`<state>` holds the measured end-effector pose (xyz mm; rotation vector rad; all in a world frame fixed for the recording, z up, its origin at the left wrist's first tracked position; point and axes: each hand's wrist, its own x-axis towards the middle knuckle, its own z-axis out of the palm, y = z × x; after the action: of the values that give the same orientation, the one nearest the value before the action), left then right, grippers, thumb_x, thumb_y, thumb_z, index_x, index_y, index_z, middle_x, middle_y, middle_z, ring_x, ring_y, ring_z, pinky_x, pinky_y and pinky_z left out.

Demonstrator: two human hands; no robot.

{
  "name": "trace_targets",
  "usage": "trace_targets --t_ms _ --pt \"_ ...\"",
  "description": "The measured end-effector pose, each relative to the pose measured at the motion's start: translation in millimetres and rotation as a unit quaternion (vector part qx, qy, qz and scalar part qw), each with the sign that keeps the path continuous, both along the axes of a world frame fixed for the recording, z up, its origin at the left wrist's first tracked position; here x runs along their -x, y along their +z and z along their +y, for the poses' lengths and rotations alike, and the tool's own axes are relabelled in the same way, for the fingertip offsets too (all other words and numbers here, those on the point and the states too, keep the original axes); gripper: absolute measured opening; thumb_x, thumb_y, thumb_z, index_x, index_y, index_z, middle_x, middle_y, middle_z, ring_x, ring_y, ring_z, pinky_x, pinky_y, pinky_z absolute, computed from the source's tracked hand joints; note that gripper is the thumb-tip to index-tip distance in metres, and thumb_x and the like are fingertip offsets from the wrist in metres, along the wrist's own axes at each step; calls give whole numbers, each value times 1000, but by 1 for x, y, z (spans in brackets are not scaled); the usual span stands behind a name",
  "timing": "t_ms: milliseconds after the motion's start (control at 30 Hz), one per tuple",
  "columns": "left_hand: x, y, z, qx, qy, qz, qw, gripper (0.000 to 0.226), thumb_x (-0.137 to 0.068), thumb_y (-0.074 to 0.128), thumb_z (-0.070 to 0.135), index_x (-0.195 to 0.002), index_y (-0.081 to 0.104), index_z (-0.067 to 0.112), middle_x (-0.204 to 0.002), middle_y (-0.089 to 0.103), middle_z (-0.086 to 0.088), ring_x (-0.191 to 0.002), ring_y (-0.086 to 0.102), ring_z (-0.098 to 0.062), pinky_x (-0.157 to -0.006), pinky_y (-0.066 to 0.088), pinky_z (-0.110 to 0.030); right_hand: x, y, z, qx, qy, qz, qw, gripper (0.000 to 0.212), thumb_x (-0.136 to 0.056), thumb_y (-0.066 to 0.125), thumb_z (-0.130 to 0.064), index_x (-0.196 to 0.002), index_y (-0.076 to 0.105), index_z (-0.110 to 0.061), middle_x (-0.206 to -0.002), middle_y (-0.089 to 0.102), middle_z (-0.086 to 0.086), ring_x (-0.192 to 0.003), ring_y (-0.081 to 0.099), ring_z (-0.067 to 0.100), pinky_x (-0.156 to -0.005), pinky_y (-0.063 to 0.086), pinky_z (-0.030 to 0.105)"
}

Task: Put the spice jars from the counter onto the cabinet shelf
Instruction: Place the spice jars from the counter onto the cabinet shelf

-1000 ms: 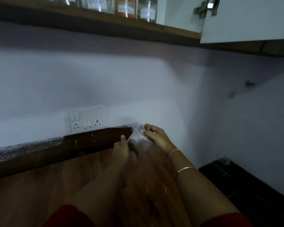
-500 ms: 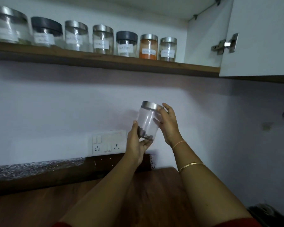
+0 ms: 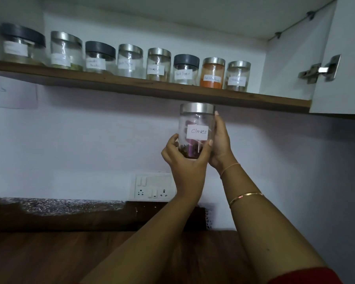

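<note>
- The cloves jar [image 3: 197,130] is held upright in the air, well above the table [image 3: 49,257]. Its steel lid sits just under the front edge of the shelf [image 3: 131,85].
- The left hand [image 3: 184,160] cups the base, with thumb and fingers curled round the bottom of the glass. The right hand [image 3: 220,144] holds the right side, one fingertip reaching up to the lid.
- The jar is not yet on the shelf, and from here the lid would probably hit the board if it went straight up. It seems best to draw the jar a little towards the body first, then lift it past the edge and move it in.
- The shelf already carries a row of jars, ending with an orange jar [image 3: 212,73] and a steel-lidded jar [image 3: 237,75]. The gap between that last jar and the cabinet wall [image 3: 285,64] looks tight, and I cannot tell whether the jar fits there.
- Keep the jar level so the cloves stay settled, and keep the label facing out like the others.
- Set the base down fully before loosening either hand, without nudging the neighbouring jar. The open cabinet door [image 3: 344,58] hangs close on the right, so watch that elbow.
</note>
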<state>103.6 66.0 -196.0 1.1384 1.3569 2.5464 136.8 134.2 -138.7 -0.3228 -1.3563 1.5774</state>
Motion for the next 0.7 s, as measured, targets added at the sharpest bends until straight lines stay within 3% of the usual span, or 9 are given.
trace_targets --t_ms 67,133,200,267,467,700 --pt "-1 3 0 -23 50 35 998 82 -69 80 39 -134 36 17 -126 32 5 -115 48 -13 -82 55 -18 3 4 -1 11 46 33 998 62 -92 34 -59 -126 57 -12 -102 67 13 -91 66 27 -84 53 39" --pt "-2 6 -2 -33 95 65 993 86 -66 73 52 -135 35 17 -131 34 3 -121 42 -15 -86 56 -31 4 7 -3 13 93 60 994 54 -95 30 -55 -110 62 -14 -87 70 7 -80 67 23 -73 55 33" --pt "-3 10 -4 -43 132 83 987 86 -66 68 55 -135 35 16 -133 35 0 -123 38 -15 -88 55 -38 6 9 -6 12 119 76 990 50 -95 29 -54 -102 61 -17 -79 70 4 -76 65 22 -67 57 31" --pt "-3 11 -4 -54 155 92 982 84 -67 68 52 -134 35 15 -133 36 -1 -124 36 -16 -88 54 -42 8 10 -8 7 127 82 988 49 -94 29 -54 -105 59 -17 -82 69 5 -77 66 23 -67 58 31" --pt "-4 12 -5 -66 159 91 981 83 -68 68 51 -135 35 14 -133 35 -1 -124 36 -13 -88 55 -37 8 13 -9 -18 137 82 987 49 -96 26 -52 -98 61 -17 -75 71 4 -69 69 20 -61 58 28" --pt "3 12 4 -47 92 98 990 81 -67 71 55 -131 36 21 -120 33 16 -116 48 -11 -83 56 -24 2 15 3 -22 116 80 990 54 -94 30 -57 -112 61 -16 -89 68 7 -83 66 23 -80 53 37"
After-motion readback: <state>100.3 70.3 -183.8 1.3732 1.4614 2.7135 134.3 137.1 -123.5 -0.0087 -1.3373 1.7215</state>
